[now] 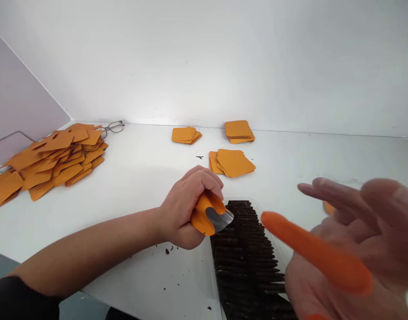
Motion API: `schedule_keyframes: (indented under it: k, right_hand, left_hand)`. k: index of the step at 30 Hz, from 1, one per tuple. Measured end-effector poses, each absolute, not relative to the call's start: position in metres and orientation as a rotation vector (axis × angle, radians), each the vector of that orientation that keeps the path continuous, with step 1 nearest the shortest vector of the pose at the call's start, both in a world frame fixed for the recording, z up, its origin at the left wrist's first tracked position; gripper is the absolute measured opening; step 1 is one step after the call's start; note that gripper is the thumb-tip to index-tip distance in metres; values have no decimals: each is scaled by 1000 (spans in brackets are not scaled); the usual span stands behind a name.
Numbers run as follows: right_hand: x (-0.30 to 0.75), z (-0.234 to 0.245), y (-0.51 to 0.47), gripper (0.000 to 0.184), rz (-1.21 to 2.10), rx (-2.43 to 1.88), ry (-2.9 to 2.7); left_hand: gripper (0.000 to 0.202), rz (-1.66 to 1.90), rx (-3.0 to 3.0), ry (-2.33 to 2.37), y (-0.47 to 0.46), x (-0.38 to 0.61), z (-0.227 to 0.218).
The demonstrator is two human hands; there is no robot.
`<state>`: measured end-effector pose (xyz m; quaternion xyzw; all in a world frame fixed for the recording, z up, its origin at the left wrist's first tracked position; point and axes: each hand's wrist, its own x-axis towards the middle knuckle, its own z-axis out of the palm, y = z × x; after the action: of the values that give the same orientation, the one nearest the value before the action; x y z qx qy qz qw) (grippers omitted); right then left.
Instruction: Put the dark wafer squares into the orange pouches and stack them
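Note:
My left hand [190, 211] is wrapped round an orange pouch [200, 218]; its mouth gapes, showing a silver lining. Below and to the right of that hand, a clear plastic tray [220, 304] holds rows of thin, dark brown flat pieces [247, 258], packed on edge. My right hand [350, 249] is over the tray's right side, slightly blurred, palm up with fingers spread and nothing in it. An orange finger cot [317, 253] covers one of its fingers, and a bit of orange shows at the bottom edge of the picture.
A big heap of orange pouches [64, 155] lies at the left, with eyeglasses [114, 127] behind it. Small pouch stacks stand near the wall: one left [186, 134], one right [239, 130], one nearer [234, 163]. Dark crumbs [167, 251] dot the white table [140, 178].

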<state>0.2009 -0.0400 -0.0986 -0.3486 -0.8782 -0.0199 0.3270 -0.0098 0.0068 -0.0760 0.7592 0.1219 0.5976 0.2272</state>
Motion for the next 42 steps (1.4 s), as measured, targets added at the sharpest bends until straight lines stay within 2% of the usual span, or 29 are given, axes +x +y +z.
schedule_keyframes:
  k: [6, 14, 21, 30, 42]
  right_hand:
    - [195, -65, -14, 42, -18, -1001, -2377]
    - [207, -54, -15, 28, -9, -988, -2497]
    - [196, -52, -18, 33, -238, -960, -2602]
    - [197, -52, -17, 25, -103, -879, -2681]
    - [197, -49, -18, 23, 80, -851, -2706]
  left_hand:
    - [28, 1676, 1965, 306, 13, -10, -97]
    - [26, 1707, 1860, 326, 18, -6, -115]
    - [34, 1823, 1919, 335, 17, 0, -114]
    - [36, 1791, 1934, 319, 16, 1, -113]
    - [36, 1772, 1970, 288, 13, 0, -113]
